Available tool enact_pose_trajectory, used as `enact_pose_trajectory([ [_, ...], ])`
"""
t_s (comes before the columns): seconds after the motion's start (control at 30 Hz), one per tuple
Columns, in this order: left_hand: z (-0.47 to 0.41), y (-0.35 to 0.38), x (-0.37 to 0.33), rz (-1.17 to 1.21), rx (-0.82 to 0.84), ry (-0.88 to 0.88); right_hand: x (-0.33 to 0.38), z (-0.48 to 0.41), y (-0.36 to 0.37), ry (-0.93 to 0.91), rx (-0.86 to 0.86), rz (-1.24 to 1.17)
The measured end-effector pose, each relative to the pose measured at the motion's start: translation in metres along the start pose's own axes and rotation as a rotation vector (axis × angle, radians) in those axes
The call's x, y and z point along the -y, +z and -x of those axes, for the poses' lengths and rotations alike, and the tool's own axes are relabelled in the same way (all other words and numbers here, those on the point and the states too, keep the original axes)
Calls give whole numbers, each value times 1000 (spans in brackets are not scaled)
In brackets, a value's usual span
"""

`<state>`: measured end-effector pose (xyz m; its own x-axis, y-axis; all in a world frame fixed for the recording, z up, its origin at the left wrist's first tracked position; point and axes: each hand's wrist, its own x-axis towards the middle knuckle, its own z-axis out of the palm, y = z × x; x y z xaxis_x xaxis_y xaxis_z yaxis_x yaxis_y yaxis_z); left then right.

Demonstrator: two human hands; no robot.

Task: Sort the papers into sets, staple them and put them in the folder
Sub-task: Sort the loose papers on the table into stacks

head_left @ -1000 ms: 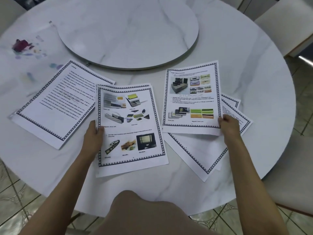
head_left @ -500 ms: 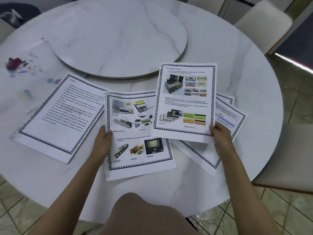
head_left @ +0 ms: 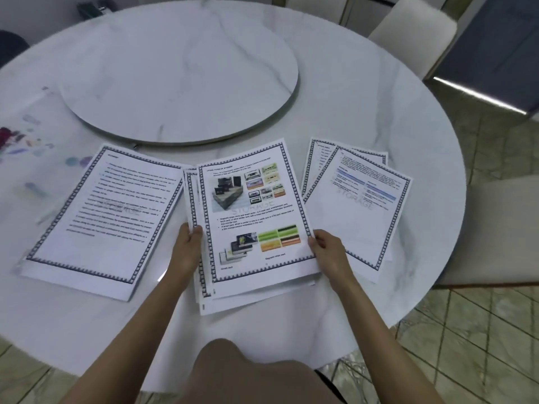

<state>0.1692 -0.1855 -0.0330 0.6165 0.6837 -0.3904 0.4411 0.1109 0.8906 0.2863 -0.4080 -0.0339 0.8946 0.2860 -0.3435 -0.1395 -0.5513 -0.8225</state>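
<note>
Fingers (head_left: 314,242), right hand (head_left: 328,253): thumb and fingertips pinch the right edge of the white bordered sheet with colour photographs (head_left: 253,205).

Left hand (head_left: 188,249): thumb curled over the left edge of the middle stack of bordered printouts (head_left: 205,295), steadying it.

Change: the photo sheet, held a second ago above the fanned right-hand pile of text pages (head_left: 364,205), now lies on top of the middle stack, so one more page is sorted.

Left stack of text pages (head_left: 99,217): not handled.

Support: round white marble table (head_left: 393,118).

Outstanding, by judgement: squaring the sets, stapling, filing.
</note>
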Motion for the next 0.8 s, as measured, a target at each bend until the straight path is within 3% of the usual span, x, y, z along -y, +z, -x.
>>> enact_pose_trajectory([
  [0.23,-9,-2,8,-102,16,26,-3,8,6,-28,-43,76],
  [0.43,-12,-3,10,-127,23,29,-15,1,-43,73,-285,-73],
  [0.6,-11,-2,13,-119,8,42,-26,-10,-87,125,-508,65],
  [0.8,-10,3,11,-133,-34,32,-36,-34,-101,199,-528,198],
])
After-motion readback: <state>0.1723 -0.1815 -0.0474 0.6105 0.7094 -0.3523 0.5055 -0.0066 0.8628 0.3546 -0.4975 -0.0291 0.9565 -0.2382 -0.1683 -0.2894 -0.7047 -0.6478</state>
